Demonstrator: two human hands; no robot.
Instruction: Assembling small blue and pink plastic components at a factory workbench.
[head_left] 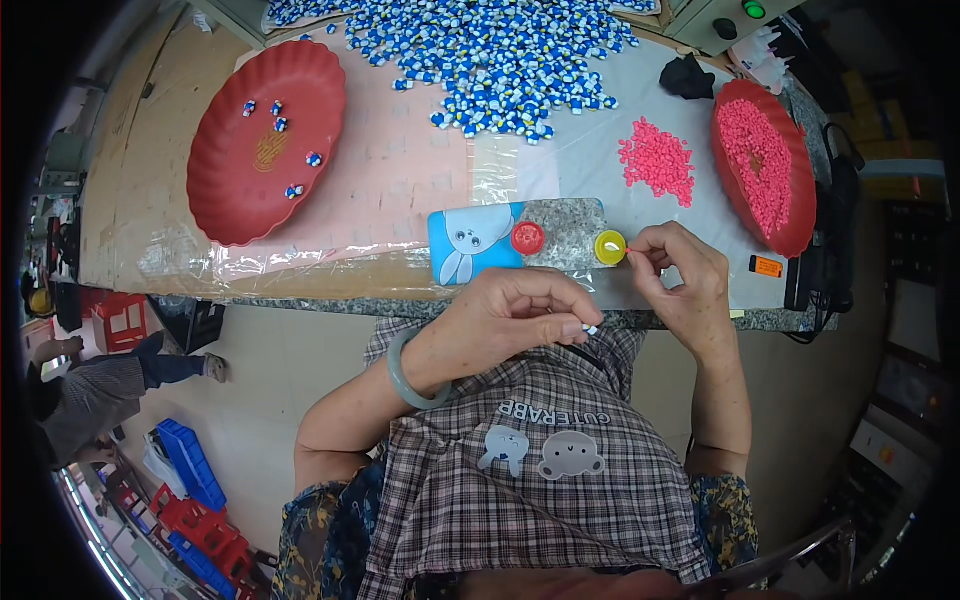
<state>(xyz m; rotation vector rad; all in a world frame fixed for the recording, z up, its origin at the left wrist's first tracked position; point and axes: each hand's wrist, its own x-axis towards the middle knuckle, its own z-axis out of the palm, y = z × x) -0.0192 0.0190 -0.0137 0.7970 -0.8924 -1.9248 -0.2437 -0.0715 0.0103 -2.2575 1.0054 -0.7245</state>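
My left hand (515,315) is closed in a pinch. Between its thumb and forefinger sits a small white-and-blue figurine piece (590,329), just in front of the table edge. Thumb and forefinger of my right hand (688,285) press together at the right rim of a small yellow cup (610,246). What they hold, if anything, is too small to make out. Left of that cup stands a small red cup (528,238). Both cups rest by a blue mat with a rabbit picture (465,240) and a grey speckled patch (570,222).
A heap of blue-and-white pieces (500,60) covers the table's back. At left, a red scalloped tray (215,190) holds several figurines. Loose pink bits (657,162) lie near another red tray (800,170) of pink bits. A person (100,400) is on the floor side at left.
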